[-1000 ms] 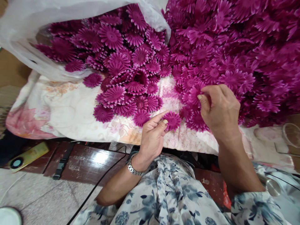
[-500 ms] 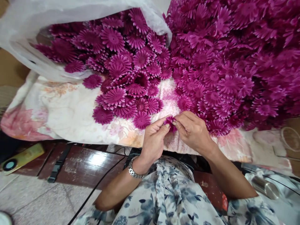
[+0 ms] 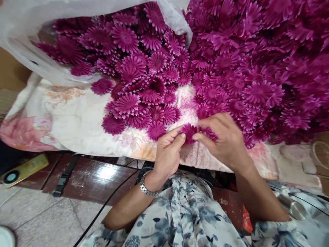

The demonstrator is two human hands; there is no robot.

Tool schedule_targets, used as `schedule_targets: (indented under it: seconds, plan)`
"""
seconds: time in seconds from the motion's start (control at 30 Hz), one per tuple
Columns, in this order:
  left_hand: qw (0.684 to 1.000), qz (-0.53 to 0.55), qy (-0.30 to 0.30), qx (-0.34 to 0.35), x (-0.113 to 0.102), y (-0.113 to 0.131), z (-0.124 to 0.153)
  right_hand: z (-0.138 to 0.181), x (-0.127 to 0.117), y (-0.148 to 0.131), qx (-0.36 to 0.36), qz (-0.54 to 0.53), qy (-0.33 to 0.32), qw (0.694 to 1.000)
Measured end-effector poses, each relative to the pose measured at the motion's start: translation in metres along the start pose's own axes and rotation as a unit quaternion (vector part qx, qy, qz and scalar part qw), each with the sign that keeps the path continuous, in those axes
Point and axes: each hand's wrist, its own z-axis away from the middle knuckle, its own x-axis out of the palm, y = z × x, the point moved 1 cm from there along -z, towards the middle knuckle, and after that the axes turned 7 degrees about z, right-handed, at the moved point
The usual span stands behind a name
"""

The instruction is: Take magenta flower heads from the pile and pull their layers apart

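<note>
- The left hand (image 3: 168, 154) is closed in a pinch. Its thumb and first finger hold the left edge of one purple flower (image 3: 188, 131).
- The flower is low in the middle, between the two hands and just above the near edge of the cloth (image 3: 64, 120).
- The right hand (image 3: 227, 140) is closed too. Its thumb and fingertips pinch the right side of the same flower.
- On the left, a wide bare patch of cloth gives open room. The cloth's near edge hangs over a dark, shiny ledge (image 3: 102, 175).
- A small heap (image 3: 144, 68) of flowers spills from a plastic bag (image 3: 33, 58) and ends near the left hand.
- A big heap (image 3: 257, 61) fills the right side, and its lower edge lies just beside the right hand.
- The bag is thin and see-through.
- The cloth is soft and pale, with pink printed blooms.
- The flowers are round and flat with many thin petals.
- A silver watch (image 3: 147, 188) is on the left wrist.
</note>
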Motion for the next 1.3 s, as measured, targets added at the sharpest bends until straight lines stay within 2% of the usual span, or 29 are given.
schedule_targets:
  seconds: [0.1,0.27,0.33,0.43,0.53,0.6,0.73,0.8,0.9,1.03,1.13,1.2,1.3]
  plan:
    - [1.0,-0.006,-0.012,-0.008,0.0,-0.002,0.001,0.005,0.013,-0.013,-0.007,-0.092,-0.029,0.995]
    - [1.0,0.0,0.002,0.014,-0.003,-0.004,0.001,0.01,0.022,-0.011,-0.007,-0.093,-0.016,0.996]
    - [1.0,0.002,0.021,0.01,-0.005,-0.004,0.001,0.009,0.018,-0.002,-0.003,-0.053,0.007,0.999]
    - [1.0,0.005,0.023,-0.006,-0.006,-0.003,0.001,0.002,0.007,0.017,0.039,0.068,0.069,0.995]
    - [0.999,0.01,0.025,-0.021,-0.006,-0.002,0.002,-0.005,-0.003,0.026,0.104,0.137,0.061,0.983]
    - [0.999,0.008,0.033,-0.023,-0.005,-0.002,0.002,-0.006,-0.004,0.02,0.092,0.103,0.044,0.989]
    - [1.0,-0.008,0.003,-0.005,-0.004,-0.002,0.002,0.002,0.009,-0.003,0.006,-0.074,-0.021,0.997]
    - [1.0,-0.023,-0.008,-0.001,-0.004,-0.004,0.002,0.007,0.016,-0.01,0.006,-0.124,-0.043,0.991]
    - [0.999,-0.042,-0.01,0.011,-0.005,-0.006,0.002,0.011,0.021,-0.013,0.015,-0.131,-0.045,0.99]
    - [0.999,-0.031,-0.005,0.018,-0.006,-0.006,0.001,0.01,0.018,-0.011,0.008,-0.098,-0.035,0.995]
    - [1.0,-0.003,0.029,0.003,-0.007,-0.004,0.001,0.005,0.009,0.002,0.017,-0.022,0.021,0.999]
    - [0.998,0.013,0.051,-0.016,-0.007,-0.003,0.001,0.0,0.002,0.016,0.062,0.049,0.052,0.995]
    - [0.998,0.02,0.05,-0.035,-0.005,-0.002,0.003,-0.007,-0.008,0.032,0.14,0.155,0.052,0.977]
